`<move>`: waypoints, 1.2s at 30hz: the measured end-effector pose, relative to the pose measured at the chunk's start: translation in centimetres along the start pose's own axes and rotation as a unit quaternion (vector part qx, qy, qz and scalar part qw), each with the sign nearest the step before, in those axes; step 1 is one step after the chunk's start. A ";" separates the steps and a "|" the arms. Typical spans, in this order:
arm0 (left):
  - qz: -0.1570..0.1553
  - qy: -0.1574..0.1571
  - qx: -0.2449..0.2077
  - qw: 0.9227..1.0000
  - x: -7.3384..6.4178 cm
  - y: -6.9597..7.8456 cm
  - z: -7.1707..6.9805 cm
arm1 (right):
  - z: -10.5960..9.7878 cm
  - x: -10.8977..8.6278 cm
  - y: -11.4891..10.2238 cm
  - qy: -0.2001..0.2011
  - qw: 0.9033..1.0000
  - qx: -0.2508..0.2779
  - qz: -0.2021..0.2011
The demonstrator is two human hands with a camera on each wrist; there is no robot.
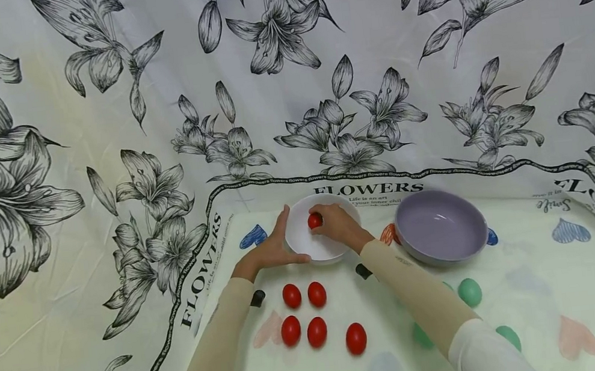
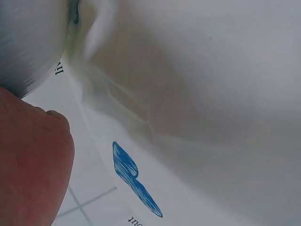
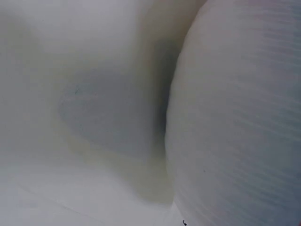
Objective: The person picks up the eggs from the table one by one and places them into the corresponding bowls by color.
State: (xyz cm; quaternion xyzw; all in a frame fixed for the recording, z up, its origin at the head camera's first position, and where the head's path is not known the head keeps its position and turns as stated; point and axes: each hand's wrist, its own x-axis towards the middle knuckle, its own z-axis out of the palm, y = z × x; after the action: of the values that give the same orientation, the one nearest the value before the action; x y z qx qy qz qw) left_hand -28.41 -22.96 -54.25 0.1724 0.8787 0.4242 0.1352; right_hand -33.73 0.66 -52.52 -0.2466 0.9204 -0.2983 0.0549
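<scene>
White bowl (image 1: 315, 245): the work around it looks early to me; one red egg (image 1: 314, 220) is at this bowl, not yet released. I see no other egg inside, but a part is hidden.
Right hand (image 1: 337, 225): its grip pinches the red egg.
Left hand (image 1: 272, 252): its grip is not closed; fingers and thumb are spread along the bowl's left side.
Red eggs (image 1: 317, 294): five remain on the desk (image 1: 526, 240), at the near side of the white bowl; with the pinched one, six.
Green eggs (image 1: 470, 292): at least four, some partly behind the right arm (image 1: 411, 282); no hand touches them.
Purple bowl (image 1: 440, 225): one, without visible eggs; bowls together, two.
</scene>
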 end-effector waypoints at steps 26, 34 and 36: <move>0.000 -0.017 0.022 1.000 0.9 0.0 1.3 | -2.5 -5.8 0.1 0.044 0.999 0.015 0.014; -0.009 0.008 0.042 0.999 0.8 -0.3 -0.2 | -5.4 -13.7 -3.2 0.102 0.991 0.082 -0.012; -0.009 0.007 0.036 0.999 1.0 -0.3 -0.1 | -5.7 -16.0 -3.5 0.106 0.990 0.092 -0.011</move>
State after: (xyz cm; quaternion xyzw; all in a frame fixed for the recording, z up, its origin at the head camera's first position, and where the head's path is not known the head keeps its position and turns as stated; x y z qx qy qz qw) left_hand -29.36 -22.77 -54.55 0.1658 0.8959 0.3923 0.1263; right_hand -19.67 8.93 -46.61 -0.2174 0.8872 -0.4063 -0.0239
